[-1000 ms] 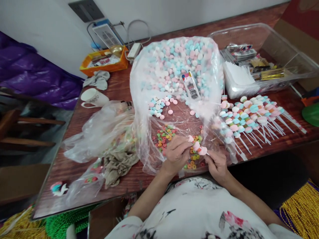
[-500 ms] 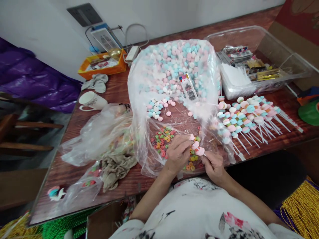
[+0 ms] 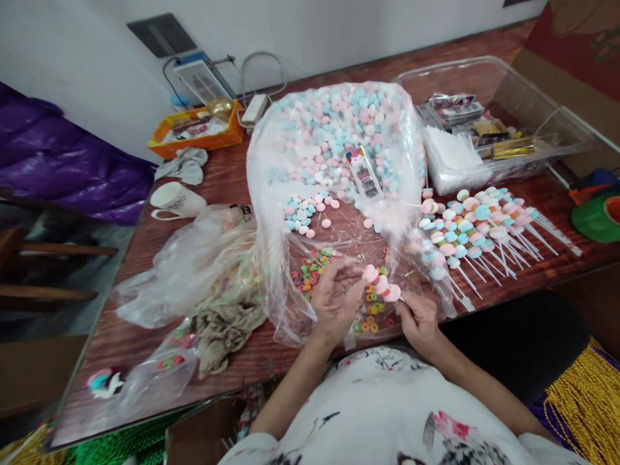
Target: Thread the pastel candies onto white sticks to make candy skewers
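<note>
My right hand (image 3: 419, 318) pinches the stick of a candy skewer (image 3: 382, 283) that carries three pink and white soft sweets. My left hand (image 3: 334, 294) hovers just left of the skewer with fingers loosely spread over the small coloured candy rings (image 3: 309, 271). Both hands are above the open mouth of a big clear plastic bag (image 3: 271, 213) filled with pink, blue and white sweets (image 3: 339, 129). A small printed packet (image 3: 363, 173) lies on the sweets in the bag.
Several finished skewers (image 3: 479, 229) lie in a row on the wooden table (image 3: 227, 171) to the right. Behind them stands a clear bin (image 3: 547, 110) holding packets and white sticks. To the left are crumpled plastic bags (image 3: 194, 258), a white cup (image 3: 177, 200) and an orange tray (image 3: 198, 132).
My left hand has come off the tip of the skewer and opened beside it. My right hand still holds the stick. The view shifted slightly.
</note>
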A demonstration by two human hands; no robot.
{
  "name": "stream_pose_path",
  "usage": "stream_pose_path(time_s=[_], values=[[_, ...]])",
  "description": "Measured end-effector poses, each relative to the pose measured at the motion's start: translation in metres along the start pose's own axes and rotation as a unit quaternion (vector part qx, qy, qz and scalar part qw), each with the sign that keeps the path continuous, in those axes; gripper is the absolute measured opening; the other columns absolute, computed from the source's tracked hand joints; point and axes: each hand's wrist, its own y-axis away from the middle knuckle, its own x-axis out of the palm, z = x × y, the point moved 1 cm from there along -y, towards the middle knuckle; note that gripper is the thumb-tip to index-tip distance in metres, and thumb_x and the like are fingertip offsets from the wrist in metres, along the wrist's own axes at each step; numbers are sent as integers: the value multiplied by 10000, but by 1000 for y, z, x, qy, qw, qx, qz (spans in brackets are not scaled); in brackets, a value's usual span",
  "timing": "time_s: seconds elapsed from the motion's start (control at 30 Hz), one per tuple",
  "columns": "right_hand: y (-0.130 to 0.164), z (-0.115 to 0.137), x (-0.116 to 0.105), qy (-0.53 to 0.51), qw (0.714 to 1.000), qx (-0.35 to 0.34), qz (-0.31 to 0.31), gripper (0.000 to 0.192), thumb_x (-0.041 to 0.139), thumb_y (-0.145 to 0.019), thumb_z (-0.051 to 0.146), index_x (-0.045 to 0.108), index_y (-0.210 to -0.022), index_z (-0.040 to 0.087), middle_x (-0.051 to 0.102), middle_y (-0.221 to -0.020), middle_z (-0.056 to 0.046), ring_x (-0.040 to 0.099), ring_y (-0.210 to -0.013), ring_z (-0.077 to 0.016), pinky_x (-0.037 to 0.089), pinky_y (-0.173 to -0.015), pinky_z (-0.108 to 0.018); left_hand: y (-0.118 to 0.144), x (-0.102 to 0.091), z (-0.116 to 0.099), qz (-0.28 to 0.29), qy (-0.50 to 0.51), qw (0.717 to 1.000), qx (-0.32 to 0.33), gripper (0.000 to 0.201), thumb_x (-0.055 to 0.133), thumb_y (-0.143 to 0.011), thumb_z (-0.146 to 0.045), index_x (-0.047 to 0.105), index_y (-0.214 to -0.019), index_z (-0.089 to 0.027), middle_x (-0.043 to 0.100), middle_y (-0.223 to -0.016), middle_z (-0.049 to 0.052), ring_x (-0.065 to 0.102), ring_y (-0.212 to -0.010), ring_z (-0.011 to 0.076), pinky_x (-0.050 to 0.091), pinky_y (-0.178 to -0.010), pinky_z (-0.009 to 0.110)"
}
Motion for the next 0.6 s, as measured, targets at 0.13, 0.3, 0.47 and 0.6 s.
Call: stream_pose_path(time_s=[0.13, 0.3, 0.47, 0.6], values=[[4, -6, 3, 28, 999, -30, 12, 242, 491, -908, 109, 670, -1045, 198, 680, -753, -33, 626, -647, -155, 506, -632, -275, -4, -8, -5, 77, -59, 995, 7, 264, 595, -903, -248, 681, -1150, -279, 708, -1140, 48, 684, -1013, 206, 550, -932, 381], [5, -5, 8, 26, 999, -25, -2, 252, 455, -913, 108, 668, -1010, 200, 672, -733, -26, 615, -619, -148, 499, -623, -269, 11, -1, 0, 84, -101, 991, 36, 281, 558, -920, -221, 695, -1161, -270, 735, -1125, 41, 688, -1041, 206, 527, -992, 402], [-5, 12, -5, 88, 995, -53, 17, 263, 441, -906, 93, 660, -1010, 197, 640, -732, -32, 588, -650, -155, 467, -637, -271, 21, 8, 4, 67, 11, 997, -49, 314, 531, -944, -311, 649, -1235, -307, 700, -1208, 43, 653, -1129, 218, 514, -1029, 430], [-31, 11, -47, 220, 975, -38, -20, 252, 474, -898, 100, 661, -1038, 193, 653, -792, -53, 589, -719, -174, 462, -698, -286, 19, -3, 5, 68, 65, 993, -71, 381, 515, -949, -335, 568, -1326, -313, 618, -1336, 59, 647, -1135, 233, 557, -961, 423]])
